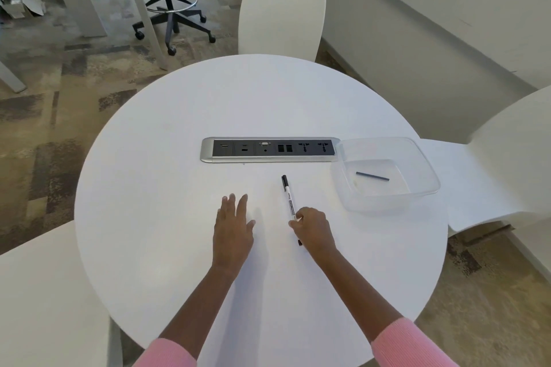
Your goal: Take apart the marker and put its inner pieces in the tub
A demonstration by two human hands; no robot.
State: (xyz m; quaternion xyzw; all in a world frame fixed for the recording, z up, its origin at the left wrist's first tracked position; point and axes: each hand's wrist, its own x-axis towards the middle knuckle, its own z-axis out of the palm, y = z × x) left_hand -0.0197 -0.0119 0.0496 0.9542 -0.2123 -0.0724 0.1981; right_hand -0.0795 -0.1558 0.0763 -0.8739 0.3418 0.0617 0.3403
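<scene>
A white marker with a black cap lies on the round white table, cap pointing away from me. My right hand covers its near end, with thumb and fingers pinching the barrel; a dark tip shows below the hand. My left hand rests flat on the table to the marker's left, fingers straight. A clear plastic tub stands to the right of the marker. Inside it lies a thin dark rod.
A silver and black socket strip is set into the table's middle, its right end touching the tub. White chairs stand at the far side, at the right and at the near left. A black office stool stands on the carpet beyond.
</scene>
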